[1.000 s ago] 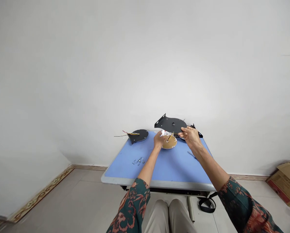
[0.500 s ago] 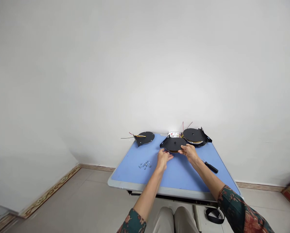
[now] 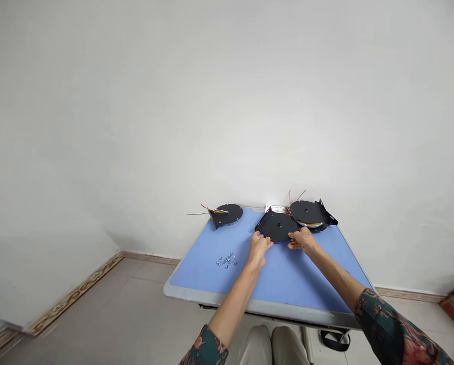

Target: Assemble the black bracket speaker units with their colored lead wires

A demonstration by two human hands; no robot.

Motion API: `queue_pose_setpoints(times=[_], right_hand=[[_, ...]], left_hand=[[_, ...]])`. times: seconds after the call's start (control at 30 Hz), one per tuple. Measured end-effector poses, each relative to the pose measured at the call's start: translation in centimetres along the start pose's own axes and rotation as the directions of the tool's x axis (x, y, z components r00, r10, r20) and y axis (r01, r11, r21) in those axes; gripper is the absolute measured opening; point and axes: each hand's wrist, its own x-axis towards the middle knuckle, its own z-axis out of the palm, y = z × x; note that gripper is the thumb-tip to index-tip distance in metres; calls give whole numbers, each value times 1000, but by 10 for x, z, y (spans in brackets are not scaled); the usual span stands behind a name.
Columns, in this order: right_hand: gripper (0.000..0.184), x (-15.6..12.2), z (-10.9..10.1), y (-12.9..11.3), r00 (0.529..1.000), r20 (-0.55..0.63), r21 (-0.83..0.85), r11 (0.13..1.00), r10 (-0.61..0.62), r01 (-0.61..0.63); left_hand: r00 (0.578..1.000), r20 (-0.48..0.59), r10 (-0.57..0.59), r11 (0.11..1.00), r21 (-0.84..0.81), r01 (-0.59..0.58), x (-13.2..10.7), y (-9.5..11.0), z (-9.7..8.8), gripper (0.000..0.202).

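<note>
A round black metal plate with a bent bracket edge (image 3: 278,227) lies flat on the blue table (image 3: 280,274). My left hand (image 3: 259,246) rests at its near left rim with fingers curled on the edge. My right hand (image 3: 303,239) grips its near right rim. Behind it at the right sits a second black disc assembly (image 3: 309,213) with a gold disc under it and red and yellow wires. A white labelled part (image 3: 274,209) shows just behind the plate.
A third black disc (image 3: 227,214) with coloured wires lies at the table's far left. Several small silver screws (image 3: 227,260) are scattered left of my left hand. The white wall stands right behind the table. A black strap (image 3: 333,337) hangs under the table's front edge.
The black plate, held up in my right hand a second ago, has come down over the gold disc and now lies flat. Both hands now sit at its near rim.
</note>
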Motion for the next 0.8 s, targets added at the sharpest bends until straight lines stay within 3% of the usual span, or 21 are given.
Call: queue_pose_setpoints(times=[0.1, 0.2, 0.4, 0.63, 0.73, 0.8], right_hand=[[44, 5, 7, -1, 987, -41, -141, 977, 157, -161], [37, 11, 24, -1, 973, -67, -200, 953, 220, -229], [27, 30, 51, 0, 963, -124, -218, 940, 239, -262], [11, 34, 54, -2, 962, -161, -247, 935, 220, -255], [11, 25, 49, -7, 964, -133, -254, 932, 231, -259], [10, 16, 47, -12, 964, -102, -260, 928, 248, -266]], left_hand=[[999, -10, 35, 999, 20, -35, 6, 3, 5, 49], [997, -34, 67, 997, 43, -66, 17, 11, 10, 44], [992, -67, 107, 987, 124, -98, 44, 31, 18, 41], [978, -50, 201, 955, 233, -184, 54, 29, 29, 37], [975, -87, 207, 930, 327, -168, 53, 35, 20, 46], [965, -127, 229, 900, 406, -160, 53, 50, 1, 52]])
